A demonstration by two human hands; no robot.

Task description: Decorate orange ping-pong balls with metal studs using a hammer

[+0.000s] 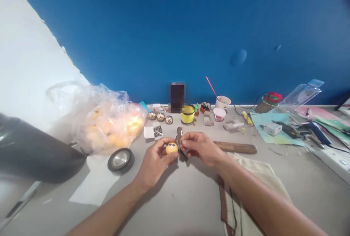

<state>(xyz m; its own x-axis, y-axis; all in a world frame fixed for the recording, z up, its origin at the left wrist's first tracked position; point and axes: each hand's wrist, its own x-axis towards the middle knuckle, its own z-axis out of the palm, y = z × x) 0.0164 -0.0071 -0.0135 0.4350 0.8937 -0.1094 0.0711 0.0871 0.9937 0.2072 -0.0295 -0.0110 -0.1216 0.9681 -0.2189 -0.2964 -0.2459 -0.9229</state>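
My left hand (156, 160) is closed around a small yellow ball-like toy (171, 148) with dark eye marks. My right hand (199, 147) pinches a thin dark metal tool (179, 138) whose upper end sticks up between the two hands. The tool's lower end sits right beside the yellow toy. Both hands hover just above the grey table (175, 196), near its middle.
A clear plastic bag of yellow toys (109, 121) lies at left, a round black-rimmed metal disc (120, 159) beside it. Small cups, a yellow pot (187, 114) and a dark phone (177, 97) line the blue wall. A wooden stick (234, 147), beige cloth (257, 177) and papers lie right.
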